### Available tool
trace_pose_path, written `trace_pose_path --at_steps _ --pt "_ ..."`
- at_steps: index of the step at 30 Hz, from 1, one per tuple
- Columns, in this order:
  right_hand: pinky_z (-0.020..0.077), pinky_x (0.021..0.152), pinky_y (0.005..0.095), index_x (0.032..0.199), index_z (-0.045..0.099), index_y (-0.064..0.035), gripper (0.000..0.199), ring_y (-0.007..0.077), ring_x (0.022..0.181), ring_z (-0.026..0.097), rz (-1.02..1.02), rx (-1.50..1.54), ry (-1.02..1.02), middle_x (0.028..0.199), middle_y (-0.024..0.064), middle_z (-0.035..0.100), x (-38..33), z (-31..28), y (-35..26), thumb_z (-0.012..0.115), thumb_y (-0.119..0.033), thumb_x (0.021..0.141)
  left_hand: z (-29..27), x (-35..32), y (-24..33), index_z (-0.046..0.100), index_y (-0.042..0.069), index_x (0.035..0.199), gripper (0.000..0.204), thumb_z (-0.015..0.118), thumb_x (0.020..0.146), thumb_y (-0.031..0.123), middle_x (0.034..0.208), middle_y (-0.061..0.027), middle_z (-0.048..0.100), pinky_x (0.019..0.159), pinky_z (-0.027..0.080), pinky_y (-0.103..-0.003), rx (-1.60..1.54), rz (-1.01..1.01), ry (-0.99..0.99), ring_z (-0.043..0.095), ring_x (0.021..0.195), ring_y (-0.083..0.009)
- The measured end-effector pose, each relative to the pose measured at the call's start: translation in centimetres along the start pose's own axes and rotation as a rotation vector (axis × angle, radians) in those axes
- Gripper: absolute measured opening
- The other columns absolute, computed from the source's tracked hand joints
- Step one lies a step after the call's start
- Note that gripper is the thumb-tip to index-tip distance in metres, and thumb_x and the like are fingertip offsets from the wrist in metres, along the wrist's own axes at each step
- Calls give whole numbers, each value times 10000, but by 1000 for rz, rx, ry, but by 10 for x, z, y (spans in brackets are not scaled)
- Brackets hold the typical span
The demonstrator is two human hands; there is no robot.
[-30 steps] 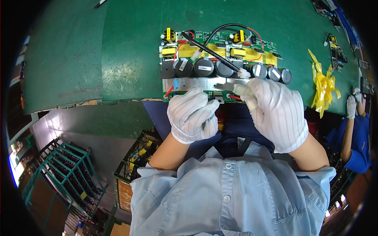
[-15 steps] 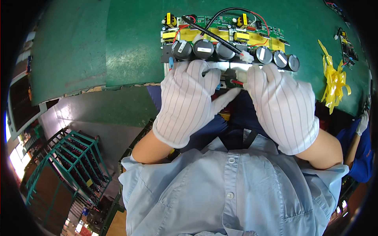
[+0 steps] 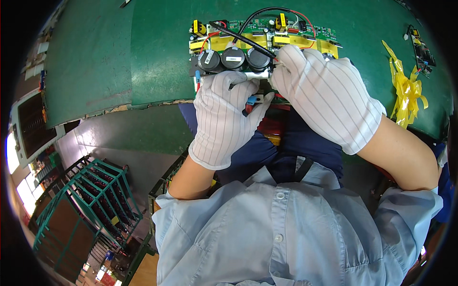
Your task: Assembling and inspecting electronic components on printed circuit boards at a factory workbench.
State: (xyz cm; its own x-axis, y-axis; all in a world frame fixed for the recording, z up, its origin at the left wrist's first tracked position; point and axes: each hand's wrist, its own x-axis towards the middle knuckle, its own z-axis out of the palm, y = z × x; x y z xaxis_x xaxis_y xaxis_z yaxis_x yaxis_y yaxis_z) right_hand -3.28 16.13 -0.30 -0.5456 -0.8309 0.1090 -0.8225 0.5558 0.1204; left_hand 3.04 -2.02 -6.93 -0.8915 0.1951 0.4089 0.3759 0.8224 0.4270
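Observation:
A green circuit board (image 3: 234, 24) with yellow-wrapped transformers lies near the table's front edge. Round black capacitors (image 3: 234, 59) line its near side. My left hand (image 3: 226, 117), in a white striped glove, is closed at the board's front edge. Between its thumb and fingers shows a red wire with a blue-sleeved metal terminal (image 3: 252, 100). My right hand (image 3: 327, 97), gloved alike, reaches over the board's right part with fingers pinched at the end of a black cable (image 3: 248, 42). Its fingers hide that end and the capacitors beneath. Another blue-sleeved terminal (image 3: 198, 75) stands at the board's left end.
The green table (image 3: 86, 62) has a worn front edge. On its right lie a bundle of yellow tape strips (image 3: 405, 93) and a smaller circuit board (image 3: 422, 52). A teal rack (image 3: 102, 190) stands on the floor at the left. Another person's blue clothing shows at the far right.
My right hand has moved up from the front edge onto the black cable's end, covering its white connector. The board has shifted slightly left. My left hand remains at the front edge.

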Motion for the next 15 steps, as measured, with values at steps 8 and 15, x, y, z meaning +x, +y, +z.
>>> trace_pose_path --at_steps 8,15 --pt "466 503 336 837 614 -69 148 191 700 605 -22 62 -86 793 70 563 0 5 2 541 -194 805 -2 3 2 659 84 829 240 784 675 220 908 -60 558 687 442 -395 19 15 -47 548 828 -264" --pt "470 524 335 857 623 -53 177 171 703 605 -95 -27 -51 755 50 580 0 8 1 536 -199 808 -6 4 1 649 61 861 285 786 669 222 910 -71 564 694 443 -400 21 37 -83 556 837 -272"
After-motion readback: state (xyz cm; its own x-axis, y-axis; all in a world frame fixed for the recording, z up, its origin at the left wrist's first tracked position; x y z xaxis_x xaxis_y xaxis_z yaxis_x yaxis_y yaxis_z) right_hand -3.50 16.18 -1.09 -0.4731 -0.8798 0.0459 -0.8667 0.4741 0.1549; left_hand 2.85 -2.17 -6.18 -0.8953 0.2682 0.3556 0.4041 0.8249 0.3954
